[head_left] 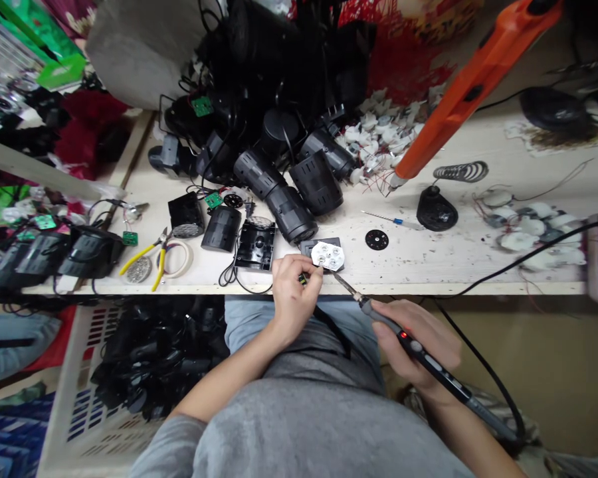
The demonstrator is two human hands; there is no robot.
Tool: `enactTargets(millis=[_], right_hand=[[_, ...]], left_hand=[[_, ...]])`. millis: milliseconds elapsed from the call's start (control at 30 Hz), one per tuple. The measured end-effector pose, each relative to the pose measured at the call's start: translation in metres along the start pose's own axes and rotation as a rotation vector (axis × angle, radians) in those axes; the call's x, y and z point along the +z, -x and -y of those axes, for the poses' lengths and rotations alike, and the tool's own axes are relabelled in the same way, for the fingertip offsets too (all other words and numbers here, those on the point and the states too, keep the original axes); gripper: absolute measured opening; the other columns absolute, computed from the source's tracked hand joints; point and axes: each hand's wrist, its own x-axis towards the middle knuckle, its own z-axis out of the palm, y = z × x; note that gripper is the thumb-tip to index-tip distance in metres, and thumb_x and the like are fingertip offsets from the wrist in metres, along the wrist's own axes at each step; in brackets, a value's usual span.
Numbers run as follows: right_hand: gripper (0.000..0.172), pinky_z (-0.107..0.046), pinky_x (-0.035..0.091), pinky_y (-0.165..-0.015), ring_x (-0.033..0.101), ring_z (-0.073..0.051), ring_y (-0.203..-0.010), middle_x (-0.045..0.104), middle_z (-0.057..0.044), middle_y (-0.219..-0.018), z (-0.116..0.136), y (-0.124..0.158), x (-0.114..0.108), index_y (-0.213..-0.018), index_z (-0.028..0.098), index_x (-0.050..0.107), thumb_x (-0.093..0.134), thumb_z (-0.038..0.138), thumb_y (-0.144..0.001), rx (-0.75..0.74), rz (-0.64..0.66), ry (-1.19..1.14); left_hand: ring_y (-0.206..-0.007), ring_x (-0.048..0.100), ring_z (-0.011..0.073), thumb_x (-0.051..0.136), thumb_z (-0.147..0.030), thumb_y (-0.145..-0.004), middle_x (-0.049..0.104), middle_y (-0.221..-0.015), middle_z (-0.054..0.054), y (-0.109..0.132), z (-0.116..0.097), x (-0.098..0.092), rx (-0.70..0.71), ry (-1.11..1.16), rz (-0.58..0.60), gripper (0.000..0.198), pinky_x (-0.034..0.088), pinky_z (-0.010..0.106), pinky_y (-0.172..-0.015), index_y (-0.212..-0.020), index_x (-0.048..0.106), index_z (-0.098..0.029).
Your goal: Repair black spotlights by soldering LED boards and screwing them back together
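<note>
Soldering iron (379, 317), gripped in your right hand (431, 332), reaches the white lamp board (329, 253) at the worktop (428, 265) edge while your left hand (292, 299) pinches a small part (303, 279): a joint looks under way, so hold steady.

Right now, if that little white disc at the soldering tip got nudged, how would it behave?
The white disc looks thin and plastic, so probably light and easy to slide. It lies flat on a black plate, so rolling or tipping seems unlikely. The left hand beside it likely steadies it against the soldering iron.
</note>
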Motion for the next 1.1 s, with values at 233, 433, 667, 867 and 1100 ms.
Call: enactTargets(millis=[233, 433, 667, 867, 1100], right_hand=[[0.025, -0.029, 0.062, -0.065, 0.071, -0.016, -0.071, 0.075, -0.005, -0.086, 0.001, 0.0, -0.006, -0.11, 0.02, 0.068, 0.066, 0.007, -0.089, 0.006, 0.03, 0.016], [0.027, -0.029, 0.062, -0.065, 0.071, -0.017, -0.072, 0.075, -0.006, -0.086, 0.0, -0.002, -0.002, -0.112, 0.019, 0.068, 0.066, 0.006, -0.089, 0.0, 0.025, -0.001], [0.026, -0.028, 0.061, -0.061, 0.07, -0.016, -0.07, 0.075, -0.005, -0.084, -0.001, 0.002, 0.002, -0.111, 0.02, 0.071, 0.065, 0.008, -0.089, -0.017, -0.045, -0.033], [0.025, -0.029, 0.061, -0.065, 0.07, -0.017, -0.071, 0.075, -0.004, -0.084, 0.002, 0.002, -0.008, -0.108, 0.019, 0.071, 0.065, 0.006, -0.087, 0.02, -0.018, -0.007], [0.023, -0.03, 0.061, -0.06, 0.071, -0.018, -0.069, 0.074, -0.003, -0.081, 0.003, 0.003, -0.007, -0.107, 0.022, 0.071, 0.065, 0.01, -0.088, 0.018, -0.03, 0.023]], left_hand=[[-0.092, 0.063, 0.0196, 0.07, -0.02, -0.089, 0.069, -0.09, 0.001, -0.001, -0.001, -0.001, -0.011, -0.009, 0.017, 0.016, 0.043, 0.037, -0.088, -0.075, 0.064, -0.021], [-0.093, 0.062, 0.0196, 0.07, -0.019, -0.089, 0.068, -0.089, 0.001, 0.0, -0.003, -0.002, -0.007, 0.022, 0.008, 0.014, 0.043, 0.036, -0.088, -0.077, 0.064, -0.021], [-0.095, 0.063, 0.0195, 0.07, -0.022, -0.09, 0.068, -0.092, 0.002, 0.001, -0.002, -0.006, -0.007, 0.034, 0.015, 0.011, 0.045, 0.036, -0.089, -0.08, 0.068, -0.022], [-0.089, 0.065, 0.0175, 0.068, -0.026, -0.095, 0.071, -0.089, 0.002, 0.003, -0.002, -0.012, 0.143, 0.001, -0.037, 0.01, 0.048, 0.034, -0.084, -0.086, 0.069, -0.021], [-0.082, 0.066, 0.0175, 0.066, -0.032, -0.097, 0.073, -0.084, 0.002, 0.005, 0.0, -0.013, 0.132, 0.012, -0.057, 0.012, 0.051, 0.033, -0.077, -0.094, 0.071, -0.021]])
